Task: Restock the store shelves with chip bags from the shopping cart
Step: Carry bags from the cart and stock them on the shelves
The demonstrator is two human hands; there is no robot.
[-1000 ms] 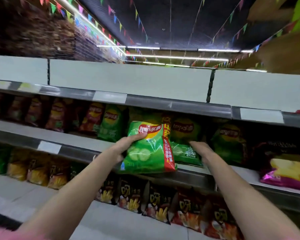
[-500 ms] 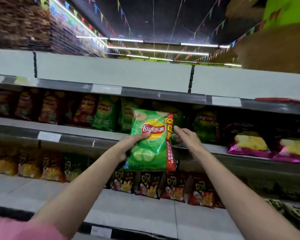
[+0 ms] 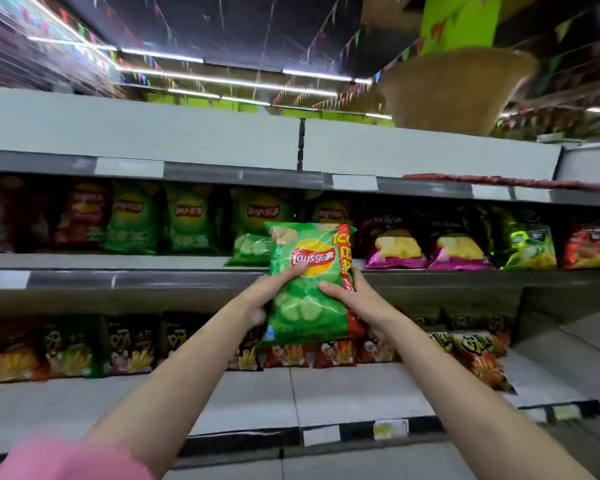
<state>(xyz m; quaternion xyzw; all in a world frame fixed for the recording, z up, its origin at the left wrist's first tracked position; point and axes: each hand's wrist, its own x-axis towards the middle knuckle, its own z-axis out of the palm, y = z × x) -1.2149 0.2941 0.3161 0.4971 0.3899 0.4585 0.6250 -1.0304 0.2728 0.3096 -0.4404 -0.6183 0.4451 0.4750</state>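
Observation:
A green Lay's chip bag with a red side stripe stands upright in front of the middle shelf. My left hand grips its left edge, thumb on the front. My right hand holds its right edge, thumb across the front. Behind the bag, green Lay's bags stand in a row on that shelf, and one green bag lies flat near the shelf's front. The shopping cart is out of view.
Purple and yellow chip bags fill the middle shelf to the right, red ones to the left. The lower shelf carries dark snack bags at its back. A woven basket sits on top at the upper right.
My right hand left the shelf and took hold of the bag's right edge. The bag now stands upright in both hands, and the view has shifted right.

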